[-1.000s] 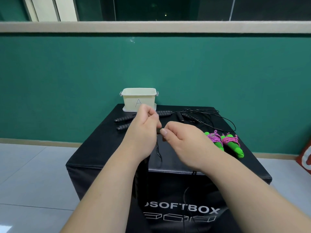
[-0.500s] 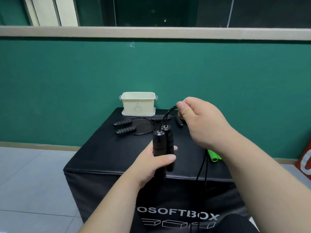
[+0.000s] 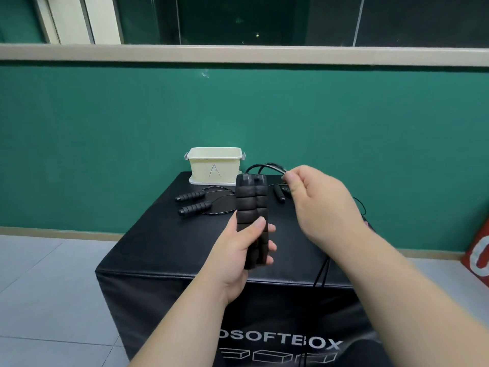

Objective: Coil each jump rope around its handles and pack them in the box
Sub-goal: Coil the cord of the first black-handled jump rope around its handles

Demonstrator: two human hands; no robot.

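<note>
My left hand (image 3: 244, 250) grips two black foam handles (image 3: 251, 207) of one jump rope, held upright side by side above the black box-shaped stand (image 3: 169, 250). My right hand (image 3: 317, 205) pinches that rope's black cord (image 3: 264, 167) just right of the handle tops; the cord arcs from the handles to my fingers and more of it hangs down over the stand's front edge (image 3: 321, 274). A cream plastic box marked "A" (image 3: 214, 165) stands open at the stand's far edge. Another black rope with two handles (image 3: 193, 201) lies loose left of my hands.
More black handles and cord (image 3: 279, 193) lie behind my right hand. The green-handled ropes are hidden by my right arm. A green wall runs behind the stand, grey tiled floor (image 3: 47, 287) is to the left, and a red object (image 3: 479, 255) sits at the right edge.
My left hand has raised the paired handles higher and nearer the camera. My right hand has moved right and slightly down, drawing the cord out from the handle tops.
</note>
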